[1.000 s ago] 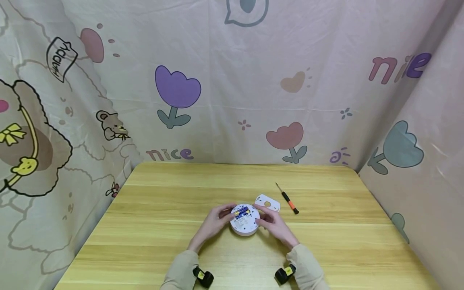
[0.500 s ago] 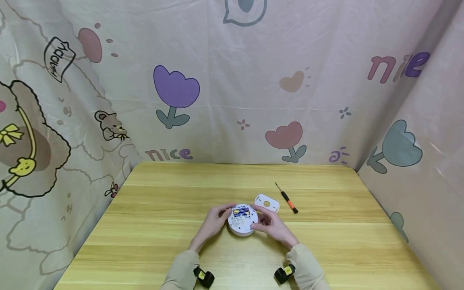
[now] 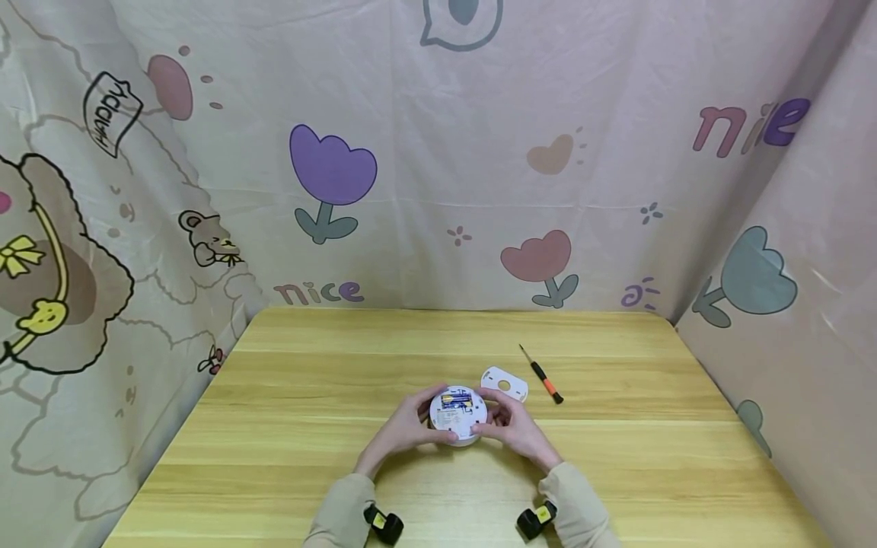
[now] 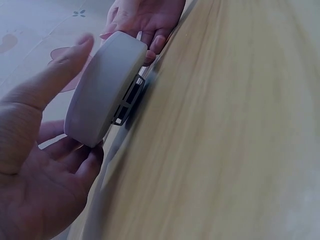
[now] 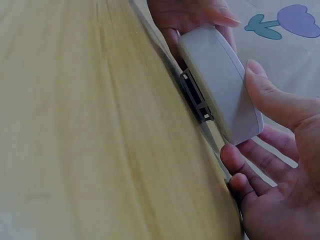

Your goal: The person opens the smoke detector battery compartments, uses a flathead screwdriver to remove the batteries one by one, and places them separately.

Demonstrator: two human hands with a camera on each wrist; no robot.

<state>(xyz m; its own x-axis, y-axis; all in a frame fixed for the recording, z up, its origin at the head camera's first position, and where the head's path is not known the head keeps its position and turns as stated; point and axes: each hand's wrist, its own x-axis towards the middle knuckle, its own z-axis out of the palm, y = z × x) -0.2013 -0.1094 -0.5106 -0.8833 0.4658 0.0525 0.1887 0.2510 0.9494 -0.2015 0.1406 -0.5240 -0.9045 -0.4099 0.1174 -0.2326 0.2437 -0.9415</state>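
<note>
Both hands hold a round white smoke alarm (image 3: 452,421) low over the table, its back facing up. Two batteries (image 3: 457,402) with blue and yellow wrappers show in its back. My left hand (image 3: 406,426) grips the left side, thumb at the near edge and fingers beneath. On the other side, my right hand (image 3: 515,432) grips the rim, thumb on the near right of the back. Both wrist views show the smooth side wall and a dark slotted vent (image 4: 129,100) underneath, close to the wood. The undersurface is mostly hidden.
Just behind the right hand lies a white mounting plate (image 3: 493,378) with a central hole. A black and orange screwdriver (image 3: 546,383) lies to its right. The wooden table (image 3: 308,380) meets a printed curtain (image 3: 425,152) at the back and sides.
The smoke alarm has turned slightly and shifted a little left. My left thumb has moved from its upper left to its near edge; my right thumb has slid toward the near right.
</note>
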